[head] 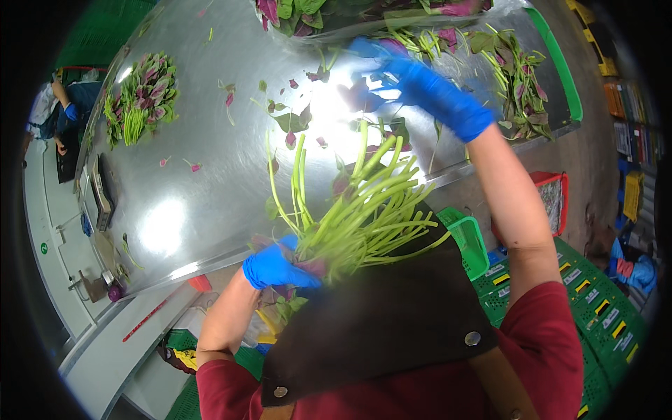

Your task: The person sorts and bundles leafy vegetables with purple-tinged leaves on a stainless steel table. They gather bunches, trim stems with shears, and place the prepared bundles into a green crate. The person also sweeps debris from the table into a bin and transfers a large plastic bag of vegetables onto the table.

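Note:
My left hand [281,265], in a blue glove, grips a bunch of red-and-green leafy vegetables, probably amaranth. Its long pale-green stems [362,220] fan out up and to the right in front of my dark apron, while its leaves hang below the hand. Blue-gloved too, my right hand [401,76] reaches over the steel table [210,173] and is blurred by motion. Whether its fingers hold anything is unclear; dark leaves [362,97] lie or hang just beside them. Under and around that hand are loose leaves [294,121] and cut stems.
A tidy bunch of the same greens [142,100] lies at the table's left. More greens fill a clear plastic bag [362,23] at the far side. A loose pile [520,84] lies right, by a green rim [559,68]. Green crates [593,294] stand at right; another person [58,113] works far left.

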The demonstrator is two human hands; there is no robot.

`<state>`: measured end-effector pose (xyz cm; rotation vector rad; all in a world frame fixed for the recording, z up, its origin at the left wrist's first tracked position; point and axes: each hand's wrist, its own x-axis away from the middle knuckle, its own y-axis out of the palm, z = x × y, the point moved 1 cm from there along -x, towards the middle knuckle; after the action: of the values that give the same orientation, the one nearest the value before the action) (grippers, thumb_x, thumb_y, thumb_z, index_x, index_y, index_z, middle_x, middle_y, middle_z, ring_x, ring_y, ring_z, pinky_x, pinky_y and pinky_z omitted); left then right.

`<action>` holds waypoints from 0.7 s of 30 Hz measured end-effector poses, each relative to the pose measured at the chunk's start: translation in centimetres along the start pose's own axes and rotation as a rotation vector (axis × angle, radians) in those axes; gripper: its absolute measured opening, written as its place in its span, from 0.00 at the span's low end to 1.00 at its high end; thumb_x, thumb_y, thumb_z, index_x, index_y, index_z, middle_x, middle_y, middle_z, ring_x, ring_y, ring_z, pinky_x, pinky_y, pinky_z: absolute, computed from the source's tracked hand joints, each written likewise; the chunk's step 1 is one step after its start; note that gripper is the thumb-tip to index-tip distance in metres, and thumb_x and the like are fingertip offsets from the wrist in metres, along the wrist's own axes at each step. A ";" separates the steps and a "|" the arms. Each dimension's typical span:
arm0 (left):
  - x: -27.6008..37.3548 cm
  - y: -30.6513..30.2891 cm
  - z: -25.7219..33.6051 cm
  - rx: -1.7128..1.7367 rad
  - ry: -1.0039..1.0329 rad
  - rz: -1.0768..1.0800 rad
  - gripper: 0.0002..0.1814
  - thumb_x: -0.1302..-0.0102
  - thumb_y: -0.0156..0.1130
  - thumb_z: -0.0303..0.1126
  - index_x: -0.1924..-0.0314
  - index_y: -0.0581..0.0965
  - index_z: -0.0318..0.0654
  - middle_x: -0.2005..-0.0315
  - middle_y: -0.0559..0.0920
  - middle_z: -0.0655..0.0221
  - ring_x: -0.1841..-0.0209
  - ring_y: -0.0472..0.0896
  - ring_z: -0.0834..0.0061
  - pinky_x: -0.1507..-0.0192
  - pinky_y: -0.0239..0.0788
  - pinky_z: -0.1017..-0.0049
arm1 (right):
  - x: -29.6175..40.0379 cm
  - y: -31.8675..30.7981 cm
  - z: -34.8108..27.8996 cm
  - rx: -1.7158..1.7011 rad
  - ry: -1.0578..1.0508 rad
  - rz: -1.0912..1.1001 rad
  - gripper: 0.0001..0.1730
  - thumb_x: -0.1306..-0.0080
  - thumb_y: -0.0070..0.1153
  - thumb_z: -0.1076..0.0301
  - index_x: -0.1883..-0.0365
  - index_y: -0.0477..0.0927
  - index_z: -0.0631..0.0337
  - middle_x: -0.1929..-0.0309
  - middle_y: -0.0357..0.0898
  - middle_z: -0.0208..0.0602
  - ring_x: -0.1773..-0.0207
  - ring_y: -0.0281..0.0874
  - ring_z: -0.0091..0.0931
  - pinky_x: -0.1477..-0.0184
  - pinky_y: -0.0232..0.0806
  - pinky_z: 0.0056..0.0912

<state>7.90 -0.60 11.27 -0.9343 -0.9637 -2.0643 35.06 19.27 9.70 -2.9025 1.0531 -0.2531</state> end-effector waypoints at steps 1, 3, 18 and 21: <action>-0.2 -0.2 -0.3 0.007 0.001 0.006 0.43 0.59 0.71 0.15 0.39 0.66 0.36 0.48 0.75 0.65 0.48 0.73 0.75 0.46 0.65 0.73 | 0.3 1.3 0.0 -0.100 0.016 -0.113 0.23 0.38 0.49 0.68 0.44 0.70 0.60 0.42 0.69 0.37 0.45 0.69 0.26 0.44 0.61 0.27; -0.4 -0.6 -0.9 0.039 0.012 0.019 0.44 0.59 0.72 0.16 0.38 0.65 0.36 0.47 0.75 0.64 0.47 0.73 0.74 0.46 0.65 0.72 | 0.9 3.1 -0.5 -0.248 0.001 -0.343 0.22 0.38 0.52 0.65 0.44 0.73 0.59 0.45 0.73 0.36 0.46 0.70 0.26 0.43 0.61 0.27; -1.3 0.2 6.5 -0.505 -0.197 -0.278 0.44 0.49 0.67 0.25 0.33 0.55 0.42 0.66 0.82 0.62 0.76 0.81 0.77 0.82 0.73 0.81 | -2.3 8.5 -2.4 0.325 0.140 -0.798 0.44 0.48 0.61 0.40 0.38 0.66 0.55 0.47 0.74 0.44 0.46 0.70 0.35 0.43 0.61 0.37; -2.2 -1.1 3.8 -0.361 -0.037 -0.359 0.43 0.50 0.69 0.25 0.35 0.57 0.37 0.65 0.82 0.63 0.73 0.80 0.80 0.79 0.72 0.82 | 2.4 8.0 1.0 0.196 0.394 -1.171 0.38 0.47 0.62 0.44 0.42 0.70 0.55 0.53 0.78 0.42 0.51 0.73 0.31 0.48 0.64 0.36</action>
<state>9.38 3.67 10.92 -1.0411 -0.8384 -2.5939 31.99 11.54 8.26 -2.9236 -0.7607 -0.8881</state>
